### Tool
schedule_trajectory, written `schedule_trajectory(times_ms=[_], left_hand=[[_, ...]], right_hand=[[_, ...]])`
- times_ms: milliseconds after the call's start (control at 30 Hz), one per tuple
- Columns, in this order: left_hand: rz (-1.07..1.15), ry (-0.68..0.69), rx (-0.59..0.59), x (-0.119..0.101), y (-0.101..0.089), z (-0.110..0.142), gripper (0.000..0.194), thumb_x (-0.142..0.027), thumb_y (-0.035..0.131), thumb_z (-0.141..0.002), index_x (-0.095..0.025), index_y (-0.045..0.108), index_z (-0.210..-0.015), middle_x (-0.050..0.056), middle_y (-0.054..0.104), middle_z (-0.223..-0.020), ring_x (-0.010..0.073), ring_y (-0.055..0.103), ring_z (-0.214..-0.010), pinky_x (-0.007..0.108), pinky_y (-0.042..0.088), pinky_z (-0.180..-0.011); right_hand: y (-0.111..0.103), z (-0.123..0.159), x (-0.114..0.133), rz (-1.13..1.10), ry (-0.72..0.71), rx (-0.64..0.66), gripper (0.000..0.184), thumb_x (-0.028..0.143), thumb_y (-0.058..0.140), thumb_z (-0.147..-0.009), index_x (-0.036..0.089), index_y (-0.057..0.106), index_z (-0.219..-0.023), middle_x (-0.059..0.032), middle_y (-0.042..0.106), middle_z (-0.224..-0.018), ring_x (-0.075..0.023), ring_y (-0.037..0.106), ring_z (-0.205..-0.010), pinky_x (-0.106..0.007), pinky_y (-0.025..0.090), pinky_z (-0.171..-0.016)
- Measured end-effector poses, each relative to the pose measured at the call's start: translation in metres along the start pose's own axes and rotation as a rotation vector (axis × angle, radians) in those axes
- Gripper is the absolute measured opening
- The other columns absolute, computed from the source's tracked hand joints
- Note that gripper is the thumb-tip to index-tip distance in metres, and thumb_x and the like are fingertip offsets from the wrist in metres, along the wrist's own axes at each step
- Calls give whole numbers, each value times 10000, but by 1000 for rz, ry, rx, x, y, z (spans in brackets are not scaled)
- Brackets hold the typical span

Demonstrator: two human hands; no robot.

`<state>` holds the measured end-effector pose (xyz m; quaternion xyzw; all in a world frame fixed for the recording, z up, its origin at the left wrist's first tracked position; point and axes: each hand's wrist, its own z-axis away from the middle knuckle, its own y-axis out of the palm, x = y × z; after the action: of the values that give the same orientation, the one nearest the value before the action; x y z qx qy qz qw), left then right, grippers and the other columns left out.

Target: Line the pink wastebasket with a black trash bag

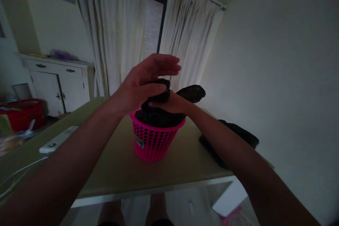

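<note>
A pink plastic basket (155,143) with holes in its sides stands on the table, and crumpled black plastic bag material (162,117) fills its mouth. Over the basket, my left hand (143,81) has its fingers stretched out and apart from the thumb. That thumb lies against a black bunch of the bag. My right hand (177,102) reaches in from the right and is closed on the black plastic bag, with its fingers partly hidden behind the left hand. A puffed part of the black bag (193,93) sticks out beyond the right wrist.
The greenish table (119,171) carries a white power strip (59,139) with cables at left and a black folded item (238,134) at right, partly behind my forearm. A white cabinet (50,84), a red box (29,113) and curtains (119,31) are farther back.
</note>
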<state>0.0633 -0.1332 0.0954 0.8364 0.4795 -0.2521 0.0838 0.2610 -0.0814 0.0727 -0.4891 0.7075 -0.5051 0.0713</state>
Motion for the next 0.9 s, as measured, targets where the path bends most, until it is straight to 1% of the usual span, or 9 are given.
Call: schedule_trajectory(times_ms=[67, 133, 233, 333, 433, 533, 633, 767, 900], left_hand=[[-121, 28, -76, 8, -28, 14, 733, -423, 934, -802, -343, 648, -1473, 67, 590, -1622, 394, 425, -1597, 586, 342, -1315], [-272, -104, -128, 24, -48, 31, 901, -538, 919, -815, -411, 503, -1604, 68, 440, -1754, 417, 292, -1666, 670, 224, -1343], [-411, -314, -40, 53, -44, 51, 1138, -526, 1019, -665, -322, 473, -1642, 148, 420, -1763, 425, 238, -1685, 669, 160, -1361], [-252, -356, -174, 72, -11, 53, 733, -600, 947, -743, -227, 718, -1331, 174, 729, -1426, 388, 565, -1488, 576, 408, -1276], [98, -424, -434, 78, 8, 45, 503, -700, 839, -830, -233, 685, -935, 97, 799, -935, 319, 776, -1047, 494, 612, -995], [284, -443, -523, 76, 2, 39, 545, -700, 848, -828, -251, 546, -761, -53, 526, -567, 176, 642, -603, 323, 587, -681], [79, -474, -470, 78, -9, 34, 483, -606, 907, -795, -243, 593, -739, -93, 404, -518, 110, 413, -449, 259, 416, -500], [-437, -466, -181, 89, -11, 27, 346, -408, 978, -679, -240, 799, -922, 13, 715, -739, 223, 663, -688, 316, 508, -643], [-591, -496, -82, 104, -11, 23, 76, -318, 841, -777, -246, 818, -778, 51, 775, -769, 290, 727, -782, 375, 540, -726]], right_hand=[[3, -9, -14, -48, 62, -66, 291, 412, 773, -949, 203, 787, -1151, -87, 809, -1135, -316, 738, -1160, -479, 559, -1095], [5, -14, -22, -94, 94, -157, 265, 387, 702, -996, 192, 777, -1158, -82, 809, -1145, -292, 737, -1138, -448, 565, -1057], [16, -17, -20, -51, 65, -111, 228, 382, 717, -978, 185, 778, -1076, -75, 805, -1025, -284, 741, -1053, -429, 566, -988], [24, -14, -12, 85, -54, 64, 206, 343, 863, -843, 203, 790, -975, -58, 783, -929, -293, 735, -1007, -434, 540, -993], [5, -2, -24, 125, -32, 151, 335, 468, 950, -750, 248, 820, -967, -36, 776, -880, -260, 722, -859, -405, 538, -902], [-41, 13, -55, 211, 106, 149, 307, 412, 1015, -640, 245, 763, -696, 13, 672, -626, -161, 578, -596, -357, 513, -796], [-87, 24, -74, 275, 177, -16, 362, 147, 996, -561, 225, 644, -530, 62, 536, -488, -96, 432, -497, -336, 511, -760], [-116, 35, -55, -48, 119, -70, 203, 226, 930, -694, 234, 808, -856, 15, 747, -742, -155, 675, -681, -328, 578, -787], [-111, 50, -46, -592, 114, -158, 692, 230, 907, -712, 334, 726, -1372, -8, 781, -1292, -187, 740, -1166, -351, 586, -1020]])
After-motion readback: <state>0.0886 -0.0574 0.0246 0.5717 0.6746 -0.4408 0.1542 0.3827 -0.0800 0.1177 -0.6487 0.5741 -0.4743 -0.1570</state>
